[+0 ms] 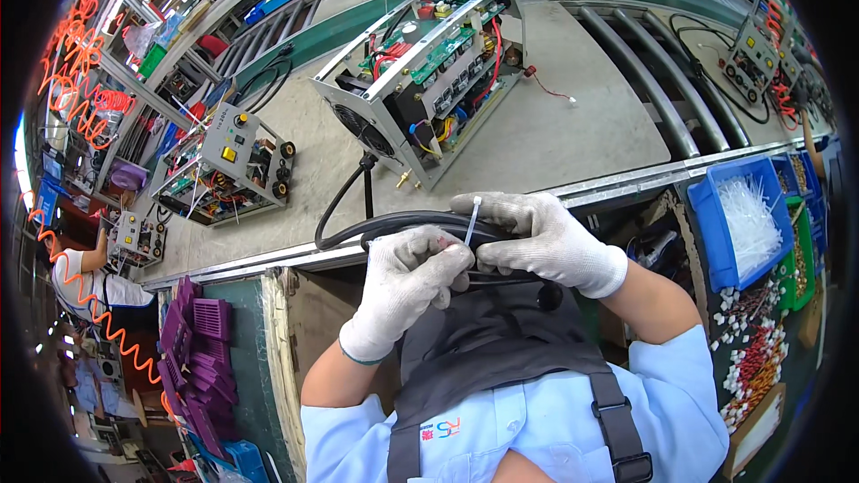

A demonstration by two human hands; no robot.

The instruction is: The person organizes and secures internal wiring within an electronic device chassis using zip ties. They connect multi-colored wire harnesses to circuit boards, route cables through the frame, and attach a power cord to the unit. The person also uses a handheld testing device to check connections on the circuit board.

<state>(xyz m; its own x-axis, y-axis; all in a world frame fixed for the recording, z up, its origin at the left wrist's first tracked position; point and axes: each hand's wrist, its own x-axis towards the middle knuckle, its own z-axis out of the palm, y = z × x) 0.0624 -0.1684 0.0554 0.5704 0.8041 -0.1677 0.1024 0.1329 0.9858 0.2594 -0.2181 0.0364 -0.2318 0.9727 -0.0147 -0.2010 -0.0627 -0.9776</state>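
Observation:
A coiled bundle of black cable (416, 223) lies at the front edge of the bench, its cord running up to an open metal power unit (429, 72) with a fan and green circuit boards. My left hand (407, 282), in a white knit glove, pinches a white cable tie (472, 222) at the coil. My right hand (555, 246), gloved the same way, curls its fingers around the coil, thumb close to the left fingertips. Between the two hands the tie stands up, its head beside my right index finger. Its lower end is hidden by my fingers.
A blue bin of white cable ties (747, 224) stands at the right, with loose connectors (756, 349) below it. Rollers (667, 80) cross the bench at upper right. Another open unit (228, 161) sits at left, above purple plastic trays (197, 349). A person (98, 291) works at far left.

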